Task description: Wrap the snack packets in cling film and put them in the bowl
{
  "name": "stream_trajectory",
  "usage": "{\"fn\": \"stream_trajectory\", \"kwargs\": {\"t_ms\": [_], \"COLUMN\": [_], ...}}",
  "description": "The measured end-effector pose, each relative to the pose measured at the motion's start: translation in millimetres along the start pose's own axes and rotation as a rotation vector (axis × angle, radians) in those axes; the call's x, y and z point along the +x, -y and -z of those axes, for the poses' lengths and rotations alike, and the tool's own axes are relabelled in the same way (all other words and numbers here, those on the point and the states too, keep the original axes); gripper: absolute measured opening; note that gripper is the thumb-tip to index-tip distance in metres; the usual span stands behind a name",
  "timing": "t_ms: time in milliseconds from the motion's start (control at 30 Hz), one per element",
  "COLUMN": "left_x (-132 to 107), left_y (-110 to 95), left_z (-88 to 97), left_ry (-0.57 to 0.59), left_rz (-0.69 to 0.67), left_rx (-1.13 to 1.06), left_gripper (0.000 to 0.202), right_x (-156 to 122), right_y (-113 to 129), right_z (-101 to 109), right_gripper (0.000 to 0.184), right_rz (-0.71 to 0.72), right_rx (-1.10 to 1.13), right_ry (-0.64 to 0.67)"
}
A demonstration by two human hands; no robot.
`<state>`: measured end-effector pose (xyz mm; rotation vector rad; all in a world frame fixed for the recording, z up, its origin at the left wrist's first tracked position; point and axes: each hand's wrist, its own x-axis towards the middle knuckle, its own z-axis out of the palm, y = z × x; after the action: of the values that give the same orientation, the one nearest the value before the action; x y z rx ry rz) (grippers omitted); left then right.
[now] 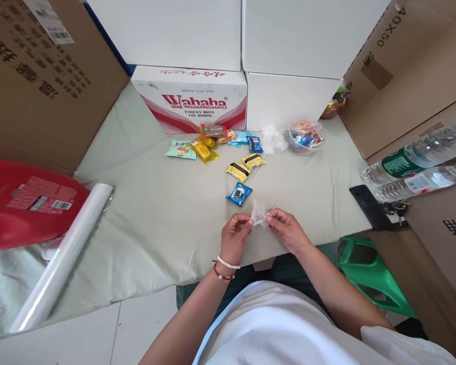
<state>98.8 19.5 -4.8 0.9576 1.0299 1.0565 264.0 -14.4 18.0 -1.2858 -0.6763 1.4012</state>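
My left hand (235,235) and my right hand (287,230) pinch opposite sides of a small crumpled piece of clear plastic film (257,213) above the near edge of the cloth. Just beyond the film lies a blue snack packet (239,194). Two yellow packets with dark bands, one left (238,171) and one right (254,160), rest farther back, touching each other. Behind them sit a small dark blue packet (255,144) and a heap of crumpled clear plastic (273,139). A clear bowl (307,147) holds several wrapped snacks.
A Wahaba-style water carton (197,99) and white boxes wall off the back. More snack packets (203,148) lie before the carton. At left are a film roll (63,258) and a red object (26,203); at right, plastic bottles (421,180), a phone (370,207) and a green stool (376,274).
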Motion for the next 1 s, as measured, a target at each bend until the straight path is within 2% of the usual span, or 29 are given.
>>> {"fn": "stream_trajectory", "kwargs": {"t_ms": [133, 267, 367, 433, 500, 567, 700, 867, 1000], "left_x": [3.8, 2.2, 2.2, 3.0, 3.7, 3.5, 1.8, 2.1, 0.7], "left_y": [-6.3, -15.9, -21.1, -22.8, -23.7, -24.9, -29.3, -33.8, -37.8], "left_z": [10.0, 12.5, 10.9, 10.7, 11.7, 13.1, 14.2, 21.8, 35.0], "left_ry": [-0.051, 0.028, 0.066, 0.123, 0.234, 0.338, 0.366, 0.413, 0.419], "left_rz": [0.187, 0.323, 0.381, 0.375, 0.352, 0.345, 0.356, 0.363, 0.255], "left_rx": [-0.26, -0.404, -0.433, -0.393, -0.361, -0.348, -0.279, -0.108, -0.002], "left_gripper": [0.032, 0.035, 0.049, 0.065, 0.083, 0.09, 0.075, 0.055, 0.042], "right_x": [-2.9, -6.4, -9.3, -11.1, -12.5, -13.2, -13.6, -13.1, -11.3], "right_y": [1.5, 8.1, 12.8, 14.5, 15.0, 15.0, 18.3, 32.5, 40.9], "right_z": [3.4, 0.5, -2.8, -3.4, -2.3, 0.0, 5.3, 19.5, 35.0], "right_gripper": [0.032, 0.029, 0.031, 0.032, 0.031, 0.029, 0.026, 0.022, 0.02], "right_rz": [-0.066, -0.035, -0.02, -0.032, -0.055, -0.083, -0.095, -0.012, 0.052], "right_rx": [0.179, 0.207, 0.188, 0.185, 0.192, 0.208, 0.214, 0.149, 0.138], "right_ry": [0.012, 0.001, 0.021, 0.049, 0.065, 0.054, -0.014, -0.114, -0.179]}}
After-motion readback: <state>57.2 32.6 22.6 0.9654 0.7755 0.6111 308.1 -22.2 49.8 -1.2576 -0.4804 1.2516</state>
